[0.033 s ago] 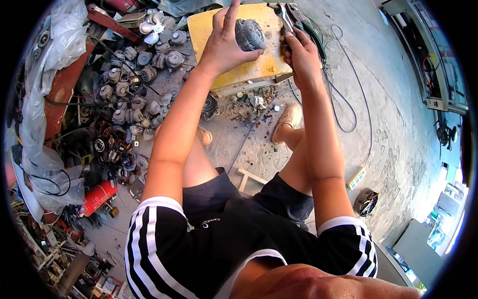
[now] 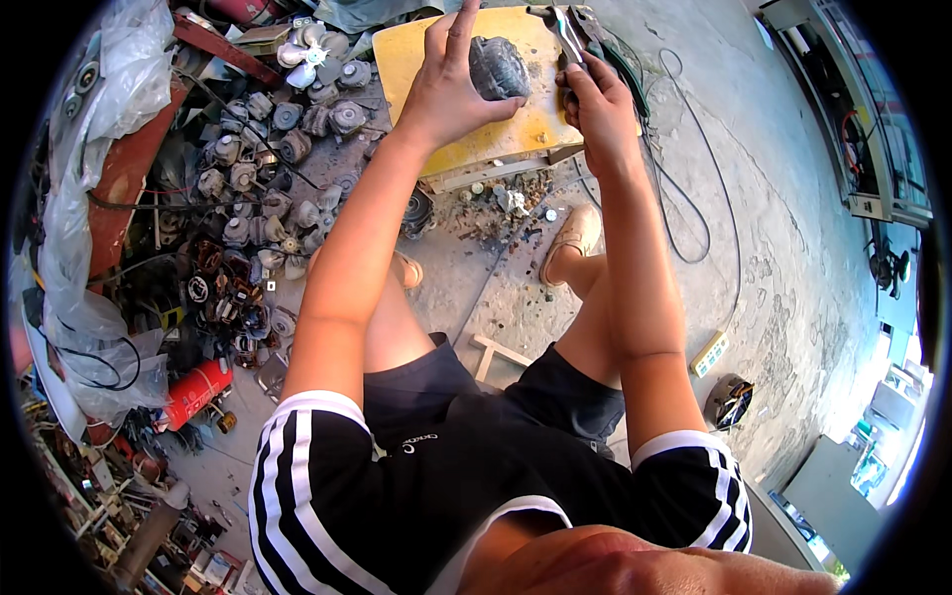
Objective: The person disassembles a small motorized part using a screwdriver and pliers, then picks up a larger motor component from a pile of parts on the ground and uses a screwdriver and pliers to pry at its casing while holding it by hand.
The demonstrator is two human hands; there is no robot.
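Note:
On the yellow board rests a round, dirty grey electric motor. My left hand curves around its left and near sides, the thumb along its lower edge and one finger stretched out past it. To the right, my right hand is closed around a metal hand tool with a silver shank and a dark, jaw-like head; its exact kind is hard to make out. Dark green-handled tools lie just beyond that hand, at the board's right edge.
Many small motors are heaped on the floor at left, near a red cylinder. Scraps lie in front of the board. A cable runs along the right floor to a power strip.
The tool in my right hand has tilted very slightly to the left. My left hand and the motor stay in place.

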